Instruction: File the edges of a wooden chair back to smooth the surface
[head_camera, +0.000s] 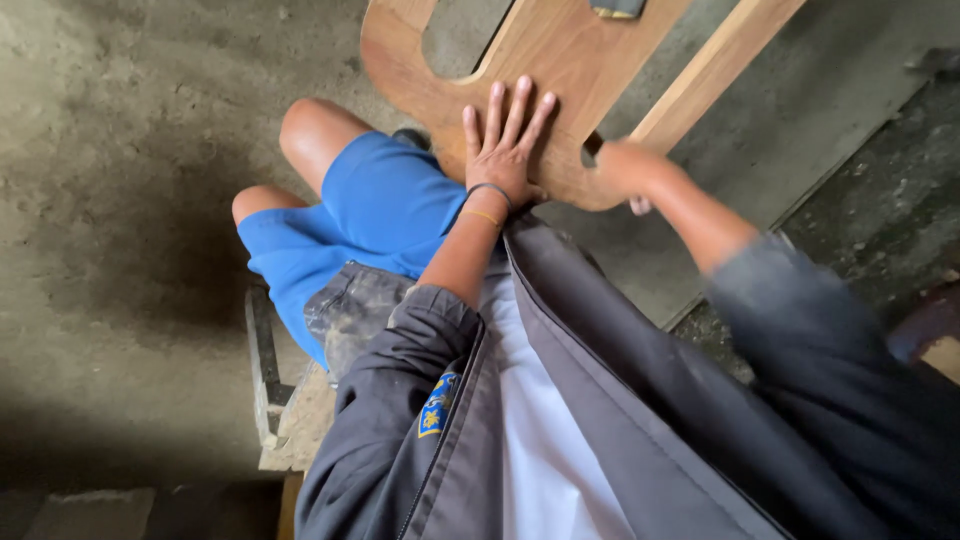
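Note:
A curved wooden panel (560, 60) with rounded cut-outs rests against my knees and runs up out of the top of the head view. My left hand (503, 145) lies flat on its lower part, fingers spread, with thin bands on the wrist. My right hand (625, 170) is blurred and grips the panel's lower right edge beside a small cut-out; its fingers curl behind the wood. A straight wooden rail (715, 70) runs up to the right from that spot.
I sit in blue shorts (360, 215) and a dark grey jacket (640, 400) on a low wooden seat (290, 420). Rough concrete floor (130, 150) spreads to the left. A dark tool (615, 8) lies on the panel at the top edge.

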